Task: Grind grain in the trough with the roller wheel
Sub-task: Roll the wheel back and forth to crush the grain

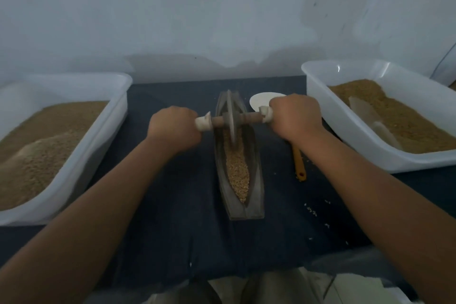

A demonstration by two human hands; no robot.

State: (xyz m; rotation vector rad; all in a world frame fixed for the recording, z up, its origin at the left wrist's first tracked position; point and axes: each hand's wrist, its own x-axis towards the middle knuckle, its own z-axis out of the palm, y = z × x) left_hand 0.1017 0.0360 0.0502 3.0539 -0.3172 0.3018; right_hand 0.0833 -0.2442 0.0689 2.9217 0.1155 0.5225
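A long, dark, boat-shaped trough (256, 180) lies lengthwise on the dark cloth in front of me, with tan grain (238, 170) along its groove. A thin roller wheel (231, 118) stands on edge in the far half of the trough, on a wooden axle with pale handle ends. My left hand (174, 131) grips the left handle. My right hand (294, 117) grips the right handle. Both fists hide most of the handles.
A white tub (81, 155) of ground meal sits at the left. Another white tub (345, 131) at the right holds grain and a clear scoop (370, 118). A spatula with an orange handle (299, 163) lies right of the trough. Loose grains dot the cloth (172, 217). A wall stands close behind.
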